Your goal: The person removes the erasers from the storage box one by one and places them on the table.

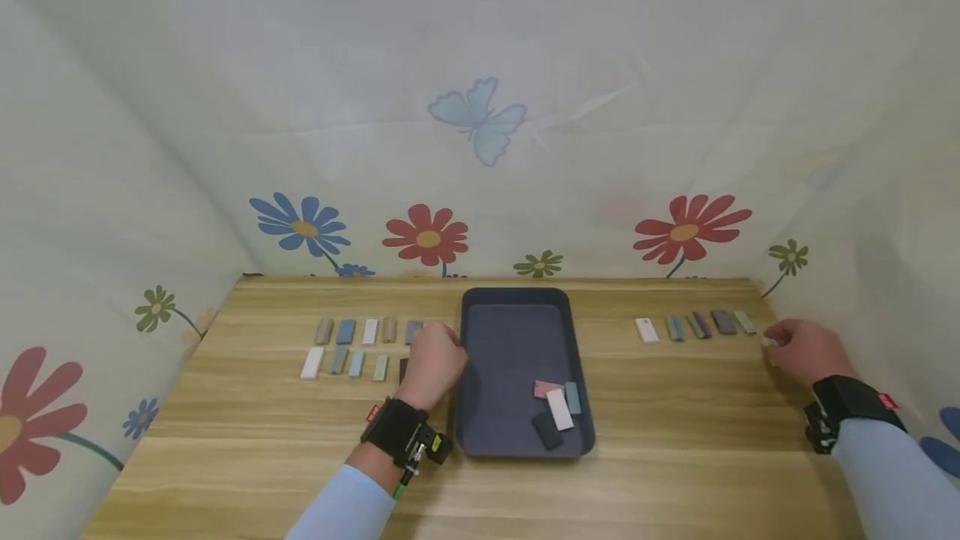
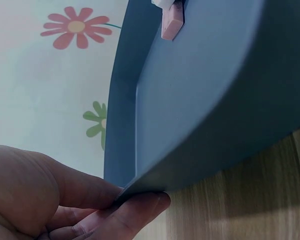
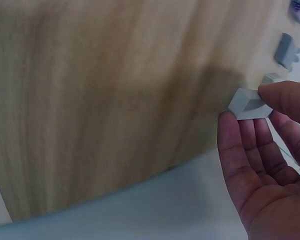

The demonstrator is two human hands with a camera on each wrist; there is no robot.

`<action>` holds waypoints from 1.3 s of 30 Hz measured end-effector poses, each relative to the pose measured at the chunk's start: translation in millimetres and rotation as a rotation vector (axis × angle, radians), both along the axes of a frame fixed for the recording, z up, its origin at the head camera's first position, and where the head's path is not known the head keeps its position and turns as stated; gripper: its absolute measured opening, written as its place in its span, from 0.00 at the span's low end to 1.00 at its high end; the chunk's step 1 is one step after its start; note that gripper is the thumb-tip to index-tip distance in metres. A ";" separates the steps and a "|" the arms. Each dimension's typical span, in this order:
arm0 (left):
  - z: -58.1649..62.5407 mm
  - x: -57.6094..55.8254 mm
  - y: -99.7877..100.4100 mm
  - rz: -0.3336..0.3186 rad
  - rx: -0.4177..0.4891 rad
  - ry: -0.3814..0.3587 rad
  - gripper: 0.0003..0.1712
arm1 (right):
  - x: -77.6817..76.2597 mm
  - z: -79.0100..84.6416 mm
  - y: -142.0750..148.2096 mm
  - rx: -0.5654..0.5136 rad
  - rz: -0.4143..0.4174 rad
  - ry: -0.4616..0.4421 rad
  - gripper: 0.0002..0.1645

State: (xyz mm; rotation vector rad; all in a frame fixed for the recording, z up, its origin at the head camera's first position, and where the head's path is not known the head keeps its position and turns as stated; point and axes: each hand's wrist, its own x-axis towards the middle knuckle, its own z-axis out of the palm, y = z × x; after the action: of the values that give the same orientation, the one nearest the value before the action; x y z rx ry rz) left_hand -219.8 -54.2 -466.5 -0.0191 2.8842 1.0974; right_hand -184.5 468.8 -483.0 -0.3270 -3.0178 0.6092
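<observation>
My left hand (image 1: 433,365) pinches the left wall of a dark blue-grey tray (image 1: 517,294), thumb inside and fingers outside in the left wrist view. Inside the tray's near right end lie a pink block (image 1: 547,390), a white block (image 1: 559,410), a teal block (image 1: 573,398) and a dark block (image 1: 547,432). At the far right, my right hand (image 1: 812,352) holds a small pale grey-green block (image 3: 250,104) between thumb and fingers. That hand is beside the right end of a row of blocks, nearest a light green block (image 1: 745,322).
Left of the tray, several small blocks (image 1: 346,332) stand in two rows; my left hand partly covers a dark one (image 1: 403,368). The right row also has a white block (image 1: 647,330) and a grey block (image 1: 723,322). Flowered cloth (image 1: 525,207) encloses the wooden table (image 1: 675,473).
</observation>
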 end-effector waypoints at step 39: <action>-5.2 -3.9 -1.6 -0.018 -0.013 0.045 0.22 | 4.3 51.0 -298.3 0.118 0.641 -0.017 0.33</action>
State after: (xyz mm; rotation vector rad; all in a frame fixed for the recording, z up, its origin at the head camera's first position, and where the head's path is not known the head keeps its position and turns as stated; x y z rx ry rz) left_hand -223.7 -55.8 -471.7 0.0309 2.9245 1.0908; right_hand -180.1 170.5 -432.0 0.6667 -3.1262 0.4393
